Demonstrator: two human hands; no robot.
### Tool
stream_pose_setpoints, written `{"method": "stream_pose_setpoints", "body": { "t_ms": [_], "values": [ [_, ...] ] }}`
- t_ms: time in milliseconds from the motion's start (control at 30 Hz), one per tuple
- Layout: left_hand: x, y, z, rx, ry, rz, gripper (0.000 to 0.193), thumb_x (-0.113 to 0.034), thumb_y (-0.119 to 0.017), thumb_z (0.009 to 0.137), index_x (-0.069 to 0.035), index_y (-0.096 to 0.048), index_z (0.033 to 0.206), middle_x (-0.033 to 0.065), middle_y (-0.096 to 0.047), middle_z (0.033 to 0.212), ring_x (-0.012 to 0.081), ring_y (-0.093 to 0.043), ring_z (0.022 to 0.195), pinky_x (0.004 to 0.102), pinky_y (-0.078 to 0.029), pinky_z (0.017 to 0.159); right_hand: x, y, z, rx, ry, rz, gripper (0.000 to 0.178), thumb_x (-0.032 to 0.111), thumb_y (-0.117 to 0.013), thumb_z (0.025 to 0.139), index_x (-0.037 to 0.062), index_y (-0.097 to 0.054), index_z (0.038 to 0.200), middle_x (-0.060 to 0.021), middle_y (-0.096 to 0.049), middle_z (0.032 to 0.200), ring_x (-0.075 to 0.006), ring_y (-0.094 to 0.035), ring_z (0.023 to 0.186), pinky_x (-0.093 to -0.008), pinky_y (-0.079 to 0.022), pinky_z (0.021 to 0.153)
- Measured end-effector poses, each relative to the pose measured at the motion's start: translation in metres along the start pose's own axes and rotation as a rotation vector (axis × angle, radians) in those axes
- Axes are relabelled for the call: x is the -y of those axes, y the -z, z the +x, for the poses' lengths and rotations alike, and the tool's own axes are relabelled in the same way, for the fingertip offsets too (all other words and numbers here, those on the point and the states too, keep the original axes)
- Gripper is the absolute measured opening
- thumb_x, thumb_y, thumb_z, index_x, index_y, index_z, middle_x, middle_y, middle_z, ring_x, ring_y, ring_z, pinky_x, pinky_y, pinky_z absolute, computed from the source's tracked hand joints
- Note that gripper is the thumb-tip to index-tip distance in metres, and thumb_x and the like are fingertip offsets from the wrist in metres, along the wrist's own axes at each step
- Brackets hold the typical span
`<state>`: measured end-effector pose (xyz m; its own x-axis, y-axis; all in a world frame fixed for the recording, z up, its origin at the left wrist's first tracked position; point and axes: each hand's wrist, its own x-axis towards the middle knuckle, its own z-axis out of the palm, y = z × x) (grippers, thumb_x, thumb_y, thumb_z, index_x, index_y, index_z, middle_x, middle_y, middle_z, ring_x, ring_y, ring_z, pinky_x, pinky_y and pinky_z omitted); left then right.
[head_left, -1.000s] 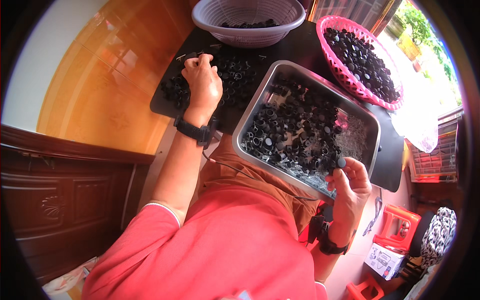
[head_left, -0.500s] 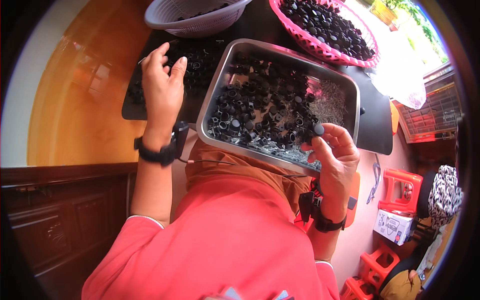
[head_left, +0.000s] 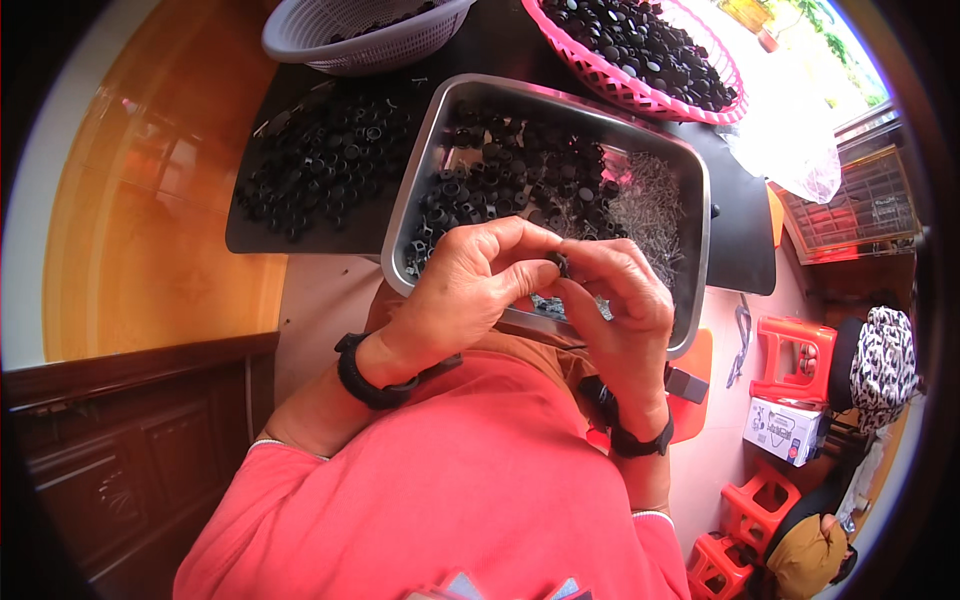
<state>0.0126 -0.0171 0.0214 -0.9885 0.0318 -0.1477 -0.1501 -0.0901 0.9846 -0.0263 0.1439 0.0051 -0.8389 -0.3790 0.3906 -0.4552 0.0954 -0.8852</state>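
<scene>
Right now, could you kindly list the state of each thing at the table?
Left hand, pinching a small black part
Right hand, pinching the same part
Metal tray, uncovered, partly filled
Pink basket, heaped with black pieces
Lilac basket, uncovered, holding dark pieces
Loose black parts, spread on black table

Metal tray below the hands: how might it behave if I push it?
The metal tray would probably be stiff, given its rimmed metal walls. Its loose black parts may slide about. It might tip, since its near edge seems to overhang the table.
</scene>
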Motion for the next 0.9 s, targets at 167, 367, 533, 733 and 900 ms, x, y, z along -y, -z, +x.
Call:
{"method": "stream_pose_setpoints", "body": {
  "t_ms": [167, 367, 533, 733, 900],
  "values": [
    [0.005, 0.005, 0.001, -0.001, 0.019, -0.013, 0.015, -0.010, -0.057, 0.090, -0.001, -0.061, 0.102, 0.0022, -0.063, 0.087, 0.0045, -0.056, 0.073, 0.0192, -0.049, 0.063, -0.004, -0.005, 0.001, 0.008, 0.023, -0.042, 0.023, -0.010, -0.067, 0.071, 0.0011, -0.063, 0.092, -0.0067, -0.060, 0.084, -0.0130, -0.064, 0.069, -0.0230, -0.052, 0.058],
    [0.016, 0.008, 0.005, -0.031, 0.007, -0.050, 0.012, -0.008, -0.056, 0.091, 0.000, -0.060, 0.098, 0.0028, -0.063, 0.082, 0.0052, -0.057, 0.068, 0.0194, -0.049, 0.059, -0.003, -0.012, 0.003, 0.021, -0.047, -0.117, 0.020, -0.008, -0.067, 0.071, 0.0002, -0.060, 0.087, -0.0064, -0.058, 0.080, -0.0125, -0.063, 0.065, -0.0228, -0.051, 0.055],
    [0.013, 0.008, 0.004, -0.074, 0.094, -0.071, 0.015, -0.014, -0.055, 0.092, -0.001, -0.059, 0.099, 0.0048, -0.065, 0.088, 0.0083, -0.061, 0.073, 0.0210, -0.051, 0.061, -0.009, -0.006, 0.004, -0.032, -0.130, -0.112, 0.020, -0.007, -0.068, 0.072, -0.0003, -0.060, 0.089, -0.0053, -0.057, 0.079, -0.0113, -0.061, 0.065, -0.0223, -0.050, 0.057],
    [0.014, 0.011, -0.003, -0.032, -0.199, 0.433, 0.013, -0.009, -0.059, 0.089, 0.000, -0.059, 0.097, 0.0072, -0.064, 0.082, 0.0112, -0.062, 0.071, 0.0244, -0.048, 0.062, 0.005, 0.033, 0.000, 0.020, -0.098, -0.327, 0.028, 0.004, -0.078, 0.066, 0.0017, -0.063, 0.090, -0.0066, -0.060, 0.080, -0.0153, -0.060, 0.069, -0.0265, -0.049, 0.058],
    [0.017, 0.010, -0.005, 0.013, -0.237, 0.480, 0.014, -0.005, -0.062, 0.085, 0.001, -0.059, 0.097, 0.0089, -0.062, 0.080, 0.0150, -0.061, 0.069, 0.0261, -0.047, 0.062, 0.006, 0.048, -0.028, 0.277, 0.097, -0.553, 0.033, 0.012, -0.079, 0.058, 0.0052, -0.062, 0.086, -0.0068, -0.059, 0.080, -0.0237, -0.057, 0.072, -0.0337, -0.046, 0.061]
  ]
}}
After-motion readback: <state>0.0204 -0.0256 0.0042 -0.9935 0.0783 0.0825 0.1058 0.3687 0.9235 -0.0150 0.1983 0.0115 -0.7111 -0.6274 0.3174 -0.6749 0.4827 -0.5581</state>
